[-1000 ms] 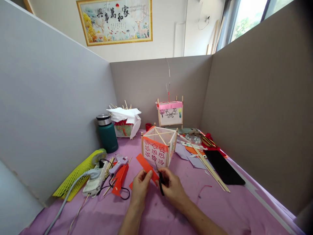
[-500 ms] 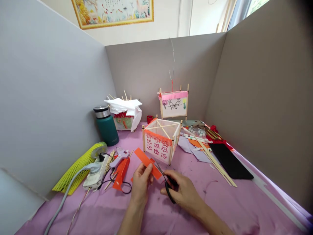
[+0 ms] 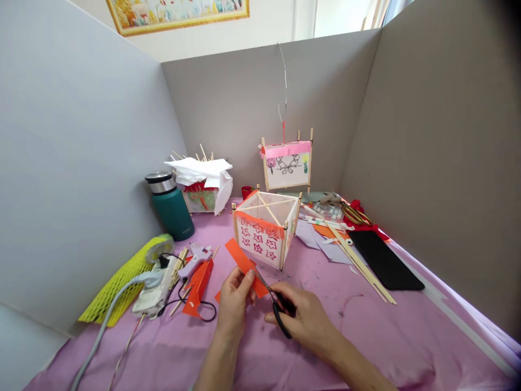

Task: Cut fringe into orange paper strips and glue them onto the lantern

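An orange paper strip (image 3: 240, 256) is pinched between the thumb and fingers of my left hand (image 3: 235, 296), its long end sticking up toward the lantern frame. My right hand (image 3: 303, 314) has its fingers through the handles of black-handled scissors (image 3: 280, 310), whose blades lie at the strip just right of my left thumb. Just beyond both hands stands a stick-framed lantern (image 3: 262, 231) with red star drawings and an orange fringe. Part of the strip is hidden by my left fingers.
At the left are a glue gun (image 3: 196, 259), a power strip (image 3: 152, 296), orange paper (image 3: 199, 288) and a green bottle (image 3: 173, 212). Wooden sticks (image 3: 362, 266) and a black flat object (image 3: 382, 260) lie right. Two more lanterns stand behind, one pink-topped (image 3: 288, 165).
The camera view has tilted down slightly. The scissor blades look closer together at the orange strip; both hands keep their holds.
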Demonstrator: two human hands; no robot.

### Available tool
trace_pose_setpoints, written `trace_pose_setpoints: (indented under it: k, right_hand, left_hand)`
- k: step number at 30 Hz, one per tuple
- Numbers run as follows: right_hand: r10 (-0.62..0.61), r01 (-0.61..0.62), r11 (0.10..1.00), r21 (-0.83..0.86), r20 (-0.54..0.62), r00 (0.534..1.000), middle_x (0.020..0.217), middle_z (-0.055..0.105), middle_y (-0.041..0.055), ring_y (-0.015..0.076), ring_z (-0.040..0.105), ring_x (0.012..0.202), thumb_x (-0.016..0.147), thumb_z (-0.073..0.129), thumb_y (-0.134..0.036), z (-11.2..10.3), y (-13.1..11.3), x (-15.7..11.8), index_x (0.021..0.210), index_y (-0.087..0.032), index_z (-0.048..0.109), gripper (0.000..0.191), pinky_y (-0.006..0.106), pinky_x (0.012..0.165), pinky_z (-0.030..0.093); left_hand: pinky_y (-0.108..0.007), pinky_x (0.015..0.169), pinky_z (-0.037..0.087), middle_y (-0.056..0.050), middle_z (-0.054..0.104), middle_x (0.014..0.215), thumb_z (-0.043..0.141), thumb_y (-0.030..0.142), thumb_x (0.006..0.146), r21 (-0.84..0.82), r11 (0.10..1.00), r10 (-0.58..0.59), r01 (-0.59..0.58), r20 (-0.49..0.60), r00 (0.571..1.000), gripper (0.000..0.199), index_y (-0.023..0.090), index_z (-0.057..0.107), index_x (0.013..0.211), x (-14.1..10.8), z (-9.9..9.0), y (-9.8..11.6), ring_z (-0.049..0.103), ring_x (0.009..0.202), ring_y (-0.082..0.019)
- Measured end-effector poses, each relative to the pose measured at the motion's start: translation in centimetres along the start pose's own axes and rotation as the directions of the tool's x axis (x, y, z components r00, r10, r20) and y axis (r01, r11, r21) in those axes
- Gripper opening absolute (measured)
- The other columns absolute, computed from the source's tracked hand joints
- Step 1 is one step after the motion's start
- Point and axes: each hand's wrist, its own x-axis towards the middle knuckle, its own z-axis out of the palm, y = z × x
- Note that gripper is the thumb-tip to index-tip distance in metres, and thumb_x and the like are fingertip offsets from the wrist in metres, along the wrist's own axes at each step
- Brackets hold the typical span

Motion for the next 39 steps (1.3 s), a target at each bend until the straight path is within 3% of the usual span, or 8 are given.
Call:
trace_pose_setpoints:
  k: [7, 20, 39]
  right_hand:
    - [-0.012, 0.012, 1.000, -0.026, -0.004, 1.000, 0.074, 0.066, -0.0022, 0.0144, 0.056, 0.061, 0.074, 0.071, -0.041, 0.0, -0.1, 0.0, 0.101, -0.026, 0.068, 0.031, 0.024, 0.056, 0.040]
    - [-0.050, 0.050, 0.997, -0.064, 0.002, 0.999, 0.070, 0.065, -0.0019, 0.0150, 0.055, 0.058, 0.077, 0.068, -0.051, 0.5, 0.9, 0.1, 0.104, -0.026, 0.066, 0.037, 0.025, 0.055, 0.037]
    - [-0.038, 0.040, 0.994, -0.099, 0.020, 0.999, 0.070, 0.066, -0.0016, 0.0153, 0.058, 0.059, 0.080, 0.067, -0.046, 0.6, 0.9, 0.0, 0.103, -0.024, 0.065, 0.032, 0.025, 0.056, 0.037]
  left_hand:
    - [-0.019, 0.040, 0.031, 0.003, 0.056, 0.063, 0.079, 0.043, 0.064, -0.022, 0.999, -0.027, 0.027, 0.006, 1.000, 0.038, 0.016, 0.066, 0.087, 0.1, 0.0, 0.1, 0.039, 0.042, -0.005]
    - [-0.018, 0.040, 0.031, 0.004, 0.053, 0.058, 0.080, 0.042, 0.064, -0.036, 0.999, -0.039, 0.040, 0.011, 0.999, 0.036, 0.015, 0.065, 0.082, -0.1, 0.2, 0.2, 0.039, 0.041, -0.005]
    - [-0.018, 0.040, 0.029, 0.005, 0.051, 0.054, 0.079, 0.043, 0.066, -0.016, 0.998, -0.058, 0.059, 0.031, 0.998, 0.035, 0.015, 0.063, 0.080, -0.2, 0.1, 0.0, 0.039, 0.040, -0.005]
